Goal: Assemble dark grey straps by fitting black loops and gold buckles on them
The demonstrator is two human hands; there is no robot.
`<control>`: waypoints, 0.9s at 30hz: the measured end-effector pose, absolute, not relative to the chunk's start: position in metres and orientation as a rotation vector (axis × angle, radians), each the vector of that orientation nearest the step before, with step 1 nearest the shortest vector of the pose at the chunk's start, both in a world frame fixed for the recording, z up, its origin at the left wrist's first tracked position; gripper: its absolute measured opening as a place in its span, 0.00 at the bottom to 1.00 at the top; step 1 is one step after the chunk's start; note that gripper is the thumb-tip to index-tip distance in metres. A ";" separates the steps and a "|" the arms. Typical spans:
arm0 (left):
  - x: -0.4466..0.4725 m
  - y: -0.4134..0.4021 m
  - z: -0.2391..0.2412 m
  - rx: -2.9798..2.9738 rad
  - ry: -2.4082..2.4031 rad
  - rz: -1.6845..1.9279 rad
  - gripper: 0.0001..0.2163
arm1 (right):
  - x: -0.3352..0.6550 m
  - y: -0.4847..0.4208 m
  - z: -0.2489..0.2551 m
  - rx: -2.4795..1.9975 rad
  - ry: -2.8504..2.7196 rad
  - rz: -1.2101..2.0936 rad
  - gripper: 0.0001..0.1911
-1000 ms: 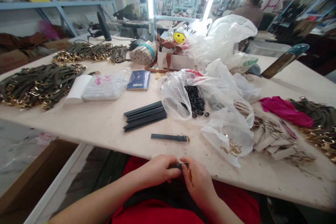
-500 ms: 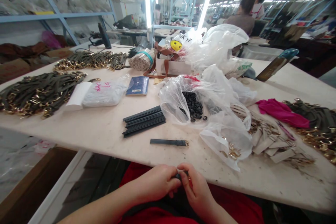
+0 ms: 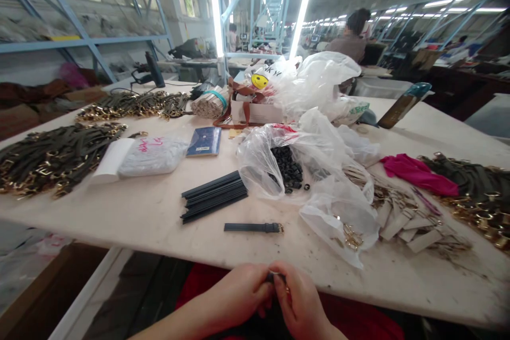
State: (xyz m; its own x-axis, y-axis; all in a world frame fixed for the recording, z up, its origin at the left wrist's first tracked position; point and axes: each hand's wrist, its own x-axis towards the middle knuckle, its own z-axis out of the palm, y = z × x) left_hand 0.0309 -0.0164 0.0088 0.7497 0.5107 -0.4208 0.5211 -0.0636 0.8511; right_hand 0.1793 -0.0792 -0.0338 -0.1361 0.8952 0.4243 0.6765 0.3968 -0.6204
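Observation:
Below the table's near edge, my left hand [image 3: 239, 295] and my right hand [image 3: 300, 303] meet over my lap, both pinched on a small dark strap piece [image 3: 273, 277] with a glint of gold metal. A finished dark strap with a gold buckle [image 3: 254, 227] lies on the table just beyond my hands. Further left sits a stack of plain dark straps [image 3: 213, 196]. A clear bag of black loops [image 3: 289, 168] stands behind it, and a clear bag with gold buckles [image 3: 347, 228] lies to the right.
Piles of dark buckled straps lie at the left [image 3: 51, 155], the back [image 3: 135, 104] and the far right [image 3: 474, 186]. A white packet [image 3: 147, 155], a blue booklet [image 3: 204, 141], a pink cloth [image 3: 416, 172], beige tabs [image 3: 410, 218] and a bottle [image 3: 400, 105] share the table [image 3: 135, 212]. A person works behind.
My view has tipped upward, so the table and my hands sit lower in the picture. Both hands stay pinched on the same small strap piece.

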 end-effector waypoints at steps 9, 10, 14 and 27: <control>0.027 -0.015 0.016 1.743 0.815 -0.085 0.14 | 0.179 -0.079 -0.032 -1.381 -1.863 0.443 0.09; 0.028 -0.016 0.016 1.736 0.804 -0.095 0.14 | 0.180 -0.080 -0.031 -1.386 -1.854 0.482 0.09; 0.031 -0.004 0.020 1.891 0.828 -0.132 0.15 | 0.186 -0.072 -0.030 -1.456 -1.847 0.556 0.11; 0.009 0.095 -0.017 2.597 1.498 0.005 0.10 | 0.204 0.029 -0.063 -1.604 -1.698 0.363 0.12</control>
State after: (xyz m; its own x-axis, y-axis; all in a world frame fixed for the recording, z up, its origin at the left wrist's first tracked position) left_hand 0.0090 0.0948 -0.0172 0.5032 0.8614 -0.0687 0.8610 -0.4930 0.1251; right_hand 0.2043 0.0291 -0.0630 0.0763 0.9423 0.3259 0.7267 0.1713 -0.6653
